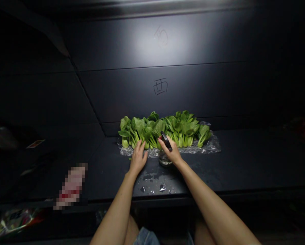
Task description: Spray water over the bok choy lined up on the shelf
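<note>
Water patches (153, 180) wet the dark surface (231, 163) nearest the body. The right hand (171, 152) grips a clear spray bottle (165, 159) firmly below its black head (166, 141), while the spread left hand (138, 160) sits just before a row of bok choy (162, 129) laid on clear plastic wrap (210, 145), with a dark wall (205, 92) beyond.

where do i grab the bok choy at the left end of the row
Probably the pale stem base of that bok choy, from the near side with the open left hand: the narrow, solid-looking base faces you, while the leaves fan away and look easily torn.
</note>
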A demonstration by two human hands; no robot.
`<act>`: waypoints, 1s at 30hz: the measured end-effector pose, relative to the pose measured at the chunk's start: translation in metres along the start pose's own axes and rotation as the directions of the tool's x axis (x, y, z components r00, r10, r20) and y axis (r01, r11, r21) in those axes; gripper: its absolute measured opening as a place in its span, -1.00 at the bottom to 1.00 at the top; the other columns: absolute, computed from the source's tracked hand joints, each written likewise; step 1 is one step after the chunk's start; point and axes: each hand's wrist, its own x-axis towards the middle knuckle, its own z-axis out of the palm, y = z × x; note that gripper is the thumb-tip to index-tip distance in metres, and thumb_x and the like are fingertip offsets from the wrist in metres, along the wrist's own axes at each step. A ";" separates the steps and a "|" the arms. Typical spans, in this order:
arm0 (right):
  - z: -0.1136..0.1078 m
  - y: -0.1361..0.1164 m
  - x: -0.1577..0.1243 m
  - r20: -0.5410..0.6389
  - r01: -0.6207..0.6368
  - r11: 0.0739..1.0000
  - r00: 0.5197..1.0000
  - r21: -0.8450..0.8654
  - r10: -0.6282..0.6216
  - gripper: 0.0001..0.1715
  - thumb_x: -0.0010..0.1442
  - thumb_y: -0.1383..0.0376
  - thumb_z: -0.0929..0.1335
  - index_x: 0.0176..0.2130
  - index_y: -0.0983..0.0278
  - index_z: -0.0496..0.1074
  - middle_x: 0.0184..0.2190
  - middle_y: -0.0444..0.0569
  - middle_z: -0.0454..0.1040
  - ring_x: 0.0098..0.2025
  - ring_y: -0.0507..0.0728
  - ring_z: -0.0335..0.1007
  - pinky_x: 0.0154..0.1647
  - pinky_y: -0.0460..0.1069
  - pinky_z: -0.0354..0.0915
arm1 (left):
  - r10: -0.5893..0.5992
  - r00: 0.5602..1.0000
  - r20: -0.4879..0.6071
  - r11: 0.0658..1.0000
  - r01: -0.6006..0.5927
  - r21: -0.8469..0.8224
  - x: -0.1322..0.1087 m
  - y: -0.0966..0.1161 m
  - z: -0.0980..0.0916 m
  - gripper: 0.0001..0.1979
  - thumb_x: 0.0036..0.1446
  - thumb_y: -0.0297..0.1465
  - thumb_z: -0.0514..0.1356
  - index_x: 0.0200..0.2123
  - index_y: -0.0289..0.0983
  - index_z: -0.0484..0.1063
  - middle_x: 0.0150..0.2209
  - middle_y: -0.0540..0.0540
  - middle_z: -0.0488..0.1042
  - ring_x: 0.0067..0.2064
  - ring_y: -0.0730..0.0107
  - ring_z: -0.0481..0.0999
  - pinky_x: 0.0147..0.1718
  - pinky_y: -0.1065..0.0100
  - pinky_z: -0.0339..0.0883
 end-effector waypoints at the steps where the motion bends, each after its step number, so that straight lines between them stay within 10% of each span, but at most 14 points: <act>1: -0.002 0.001 0.000 0.022 -0.002 1.000 1.000 0.013 0.002 -0.58 0.26 -0.03 0.29 -0.14 0.24 0.45 -0.24 0.00 0.57 -0.21 0.16 0.51 -0.16 0.00 0.35 | 0.000 1.000 -0.002 1.000 0.000 0.001 0.000 0.001 0.001 -0.49 0.25 -0.39 0.06 0.27 -0.25 0.23 0.34 -0.30 0.16 0.39 0.06 0.10 0.31 -0.05 0.08; 6: -0.004 0.009 -0.001 0.069 -0.002 0.999 0.998 0.040 0.000 -0.51 0.10 -0.01 0.43 -0.09 0.23 0.44 -0.18 0.03 0.57 -0.18 0.20 0.50 -0.14 0.03 0.38 | -0.015 1.000 -0.026 1.000 0.015 0.003 -0.002 0.007 0.007 -0.51 0.25 -0.39 0.05 0.24 -0.29 0.26 0.34 -0.33 0.15 0.39 0.03 0.10 0.31 -0.05 0.08; 14: -0.001 0.018 0.002 -0.207 -0.106 0.994 0.972 0.023 0.108 -0.67 0.21 0.07 0.28 -0.20 0.25 0.44 -0.32 0.04 0.56 -0.29 0.18 0.49 -0.23 0.03 0.37 | -0.023 1.000 0.010 0.999 0.023 0.022 -0.006 0.011 0.006 -0.52 0.27 -0.37 0.04 0.25 -0.28 0.26 0.34 -0.32 0.16 0.38 0.05 0.13 0.31 -0.04 0.10; 30: -0.023 0.011 -0.009 -0.154 -0.087 0.995 0.985 -0.053 0.078 -0.65 0.26 0.03 0.26 -0.31 0.23 0.42 -0.50 -0.06 0.46 -0.44 0.14 0.41 -0.40 -0.02 0.28 | 0.128 0.985 0.112 0.962 -0.150 0.226 -0.012 0.035 0.010 -0.54 0.29 -0.41 0.03 0.24 -0.25 0.27 0.35 -0.26 0.18 0.38 0.08 0.14 0.29 -0.06 0.12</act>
